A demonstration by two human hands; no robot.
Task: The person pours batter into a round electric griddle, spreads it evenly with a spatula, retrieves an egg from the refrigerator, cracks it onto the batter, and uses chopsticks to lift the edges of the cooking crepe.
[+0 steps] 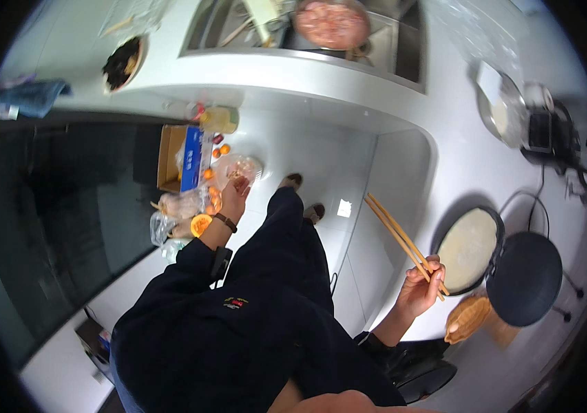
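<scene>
My right hand [421, 289] grips a pair of wooden chopsticks [406, 241], their long ends pointing up and left. Just right of that hand is a round electric griddle [497, 242] with a pale, flat sheet of batter or dough [468, 250] in it. Its dark lid [524, 279] is swung back to the right. At the left, my left hand [236, 195] appears against the near edge of a clear bowl [254, 161] holding pale pinkish pieces of food. Whether the fingers hold the bowl cannot be told.
A pot of pinkish food [332, 23] stands over the sink [298, 53]. The counter also bears a metal bowl [489, 116] and a brown basket [466, 320]. Low on the left are a cardboard box [169, 155], a bottle of yellow liquid [221, 120], oranges [225, 149] and a cut pumpkin [201, 225].
</scene>
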